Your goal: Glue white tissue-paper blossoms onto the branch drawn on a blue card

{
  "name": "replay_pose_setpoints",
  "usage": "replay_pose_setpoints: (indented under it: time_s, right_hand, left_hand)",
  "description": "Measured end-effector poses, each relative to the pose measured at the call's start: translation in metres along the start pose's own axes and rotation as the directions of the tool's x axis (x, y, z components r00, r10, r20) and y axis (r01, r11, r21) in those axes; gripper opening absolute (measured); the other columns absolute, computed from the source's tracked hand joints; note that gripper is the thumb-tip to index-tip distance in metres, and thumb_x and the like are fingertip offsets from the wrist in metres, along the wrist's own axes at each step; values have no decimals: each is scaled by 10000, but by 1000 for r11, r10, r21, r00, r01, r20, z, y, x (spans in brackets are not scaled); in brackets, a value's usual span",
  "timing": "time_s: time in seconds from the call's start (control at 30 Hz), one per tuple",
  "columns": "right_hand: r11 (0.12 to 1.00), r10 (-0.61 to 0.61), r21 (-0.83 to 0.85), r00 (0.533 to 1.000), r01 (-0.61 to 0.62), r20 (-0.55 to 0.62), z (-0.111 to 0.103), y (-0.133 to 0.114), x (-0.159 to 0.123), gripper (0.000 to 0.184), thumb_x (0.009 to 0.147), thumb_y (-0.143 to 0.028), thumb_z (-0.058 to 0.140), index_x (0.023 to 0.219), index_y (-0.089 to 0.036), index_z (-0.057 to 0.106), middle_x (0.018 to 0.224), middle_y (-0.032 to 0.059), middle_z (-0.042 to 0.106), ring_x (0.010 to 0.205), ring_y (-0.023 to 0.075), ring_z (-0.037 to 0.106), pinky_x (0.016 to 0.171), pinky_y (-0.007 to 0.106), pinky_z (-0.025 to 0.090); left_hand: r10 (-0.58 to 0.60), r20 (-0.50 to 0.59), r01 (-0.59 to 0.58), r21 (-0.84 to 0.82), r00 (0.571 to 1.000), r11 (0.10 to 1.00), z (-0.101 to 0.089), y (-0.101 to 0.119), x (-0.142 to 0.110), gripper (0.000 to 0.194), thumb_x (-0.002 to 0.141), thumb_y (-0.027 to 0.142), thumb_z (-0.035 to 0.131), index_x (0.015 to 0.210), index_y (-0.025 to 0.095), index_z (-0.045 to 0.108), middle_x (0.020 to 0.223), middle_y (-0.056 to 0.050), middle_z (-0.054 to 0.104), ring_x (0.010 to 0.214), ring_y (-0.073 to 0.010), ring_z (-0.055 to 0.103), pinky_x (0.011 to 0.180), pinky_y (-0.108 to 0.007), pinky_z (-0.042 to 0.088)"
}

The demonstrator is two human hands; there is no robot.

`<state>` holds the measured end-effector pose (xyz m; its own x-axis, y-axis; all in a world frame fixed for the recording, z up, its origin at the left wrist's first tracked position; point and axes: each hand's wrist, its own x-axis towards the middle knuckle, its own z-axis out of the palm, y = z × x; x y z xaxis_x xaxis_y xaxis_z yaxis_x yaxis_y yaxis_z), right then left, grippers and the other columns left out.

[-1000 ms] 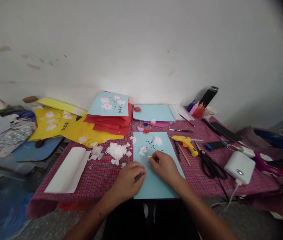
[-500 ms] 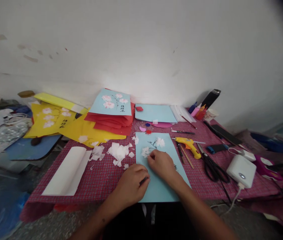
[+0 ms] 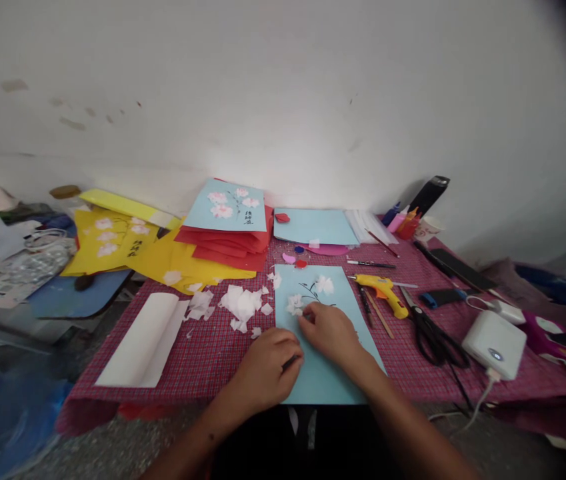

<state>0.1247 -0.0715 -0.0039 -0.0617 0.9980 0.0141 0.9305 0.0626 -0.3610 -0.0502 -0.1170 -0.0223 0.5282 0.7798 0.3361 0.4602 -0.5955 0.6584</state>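
The right hand's [image 3: 330, 333] fingers are bent toward a white paper flower [image 3: 295, 305] at their ten o'clock; whether their tips close on anything cannot be told. The left hand's [image 3: 270, 367] fingers curl around a slim dark object [image 3: 289, 362], mostly hidden. Beneath the right hand lies a flat, matte blue card [image 3: 313, 383], with a second, ruffled flower [image 3: 325, 285] near its top beside thin black painted twigs [image 3: 309, 290]. From the card, crumpled tissue scraps [image 3: 241, 303] lie at nine o'clock, a yellow plastic glue gun [image 3: 381, 291] at two and black-handled scissors [image 3: 427, 333] at three, all on the desk's woven plaid cloth [image 3: 217, 380].
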Motion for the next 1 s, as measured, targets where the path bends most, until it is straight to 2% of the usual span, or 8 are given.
replay_pose_setpoints:
  time_s: [0.17,0.33,0.47,0.57,0.7,0.8,0.9,1.0]
  right_hand:
    - [982,-7,188,997,21,-74,-10,38,-26,273,879,-386,566,1028,-197,695,759,32,722,715,207,668,654,293,429]
    - [914,-22,397,986,86,-162,3,77,-41,276,907,-396,522,992,-190,685,835,52,725,749,200,666,690,297,477]
    - [905,-50,406,982,122,-183,7,79,-43,237,913,-348,511,975,-193,678,816,40,711,734,193,653,687,299,467]
    - [912,-75,387,982,138,-175,3,74,-44,216,913,-326,500,922,-200,674,772,28,692,707,190,636,666,299,447]
    - [907,-87,392,979,155,-186,0,72,-45,213,917,-317,491,899,-202,669,752,21,677,694,185,623,656,294,434]
    - [890,-102,419,975,178,-199,0,73,-45,217,922,-310,483,893,-203,669,758,21,674,699,183,620,666,293,438]
    - [859,-87,471,964,199,-250,1,74,-46,211,923,-313,489,895,-198,663,794,29,681,727,183,622,692,294,451]
    - [823,-55,533,960,199,-275,-2,69,-49,196,920,-317,510,909,-193,662,827,35,685,741,179,620,710,295,461]
  left_hand:
    - [25,-32,-25,2,999,1000,-7,1,-7,141,918,197,549,988,198,671,991,-51,684,951,-183,608,878,-338,481]
    - [-104,-181,141,206,978,968,-38,-26,2,166,935,191,514,976,207,675,979,-54,690,952,-198,605,881,-362,470]
    - [-106,-65,124,425,992,897,-58,-42,21,190,905,166,518,987,188,688,961,-78,663,965,-227,589,883,-380,453]
    - [-101,23,72,552,995,831,-59,-42,32,189,896,170,520,954,190,699,952,-87,640,939,-237,579,859,-384,439]
    - [-107,55,52,607,993,793,-56,-40,41,246,925,216,485,787,178,686,852,-87,618,849,-230,570,812,-375,431]
    - [-109,33,79,489,994,868,-58,-39,47,251,918,213,483,767,170,680,830,-78,640,863,-223,572,823,-363,426]
    - [-201,-22,202,150,979,968,-59,-33,51,219,899,268,520,790,172,684,824,-48,666,826,-194,578,780,-321,439]
    - [-391,-3,378,-249,920,892,-53,-26,52,226,860,365,594,842,167,700,795,-17,670,747,-160,574,705,-272,441]
